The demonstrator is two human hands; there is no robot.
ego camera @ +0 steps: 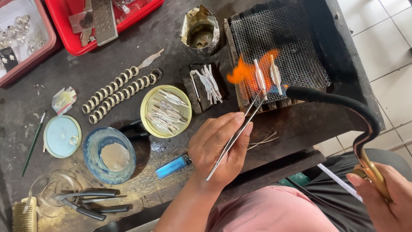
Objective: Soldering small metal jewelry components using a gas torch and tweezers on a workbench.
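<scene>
Flame [240,73] and dark block [205,86] left of mesh [300,43]

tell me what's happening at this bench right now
A person is heating small silver leaf-shaped pieces on a wire mesh. The left hand holds long tweezers with their tips at the pieces. The right hand grips a torch whose orange flame plays over them. More silver pieces sit in a yellow dish, beside a blue lighter.
</scene>
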